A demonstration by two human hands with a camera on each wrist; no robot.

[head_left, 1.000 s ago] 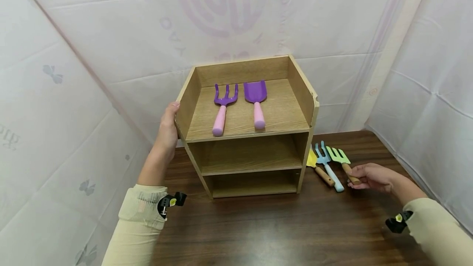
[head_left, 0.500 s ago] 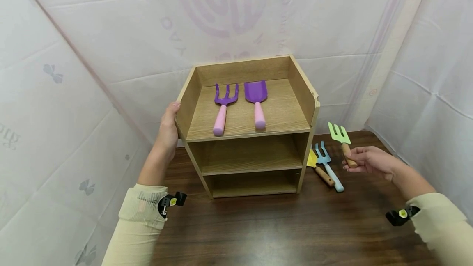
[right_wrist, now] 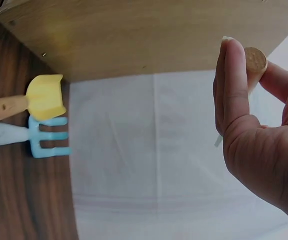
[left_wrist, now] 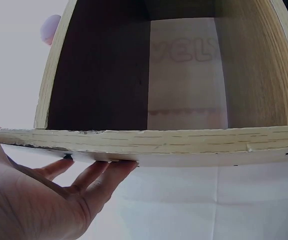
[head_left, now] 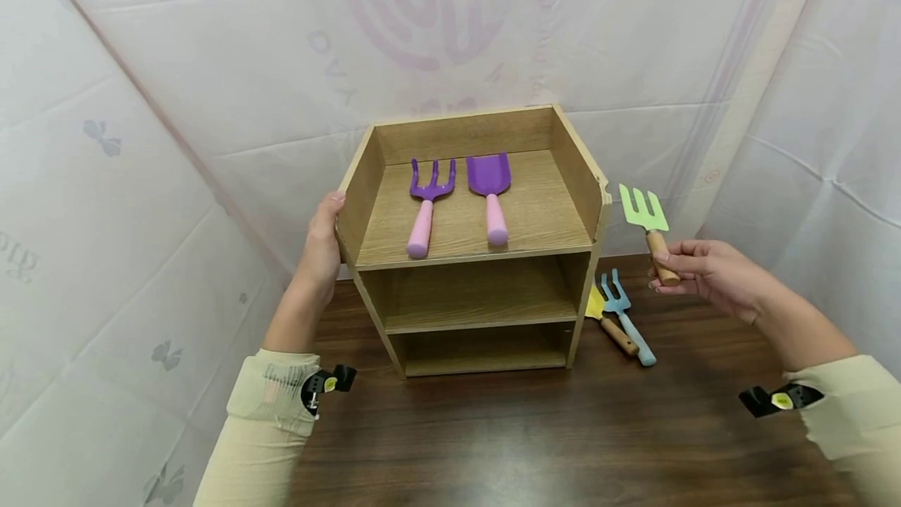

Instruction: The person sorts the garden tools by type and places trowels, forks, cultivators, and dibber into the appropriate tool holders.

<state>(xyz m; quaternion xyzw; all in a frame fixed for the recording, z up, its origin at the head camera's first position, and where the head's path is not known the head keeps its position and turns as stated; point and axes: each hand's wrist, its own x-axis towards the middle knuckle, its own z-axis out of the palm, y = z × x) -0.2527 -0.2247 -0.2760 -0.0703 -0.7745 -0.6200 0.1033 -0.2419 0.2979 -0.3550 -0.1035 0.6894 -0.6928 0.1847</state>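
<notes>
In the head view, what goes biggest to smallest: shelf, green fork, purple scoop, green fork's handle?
1. Shelf
2. Green fork and purple scoop: look alike, and nearness to the camera makes it unsure
3. Green fork's handle

The brown table [head_left: 507,436] bears the shelf [head_left: 450,225], with a yellow scoop [right_wrist: 46,97] and blue fork [head_left: 633,334] beside it, while a purple fork [head_left: 425,213] and purple scoop [head_left: 489,177] lie on the shelf's top.

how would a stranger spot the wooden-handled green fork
Find the three-level wooden shelf. Right of it, the person's right hand holds the light green fork. Unlike the light blue fork and yellow wooden-handled scoop, it is off the dark brown table.
</notes>
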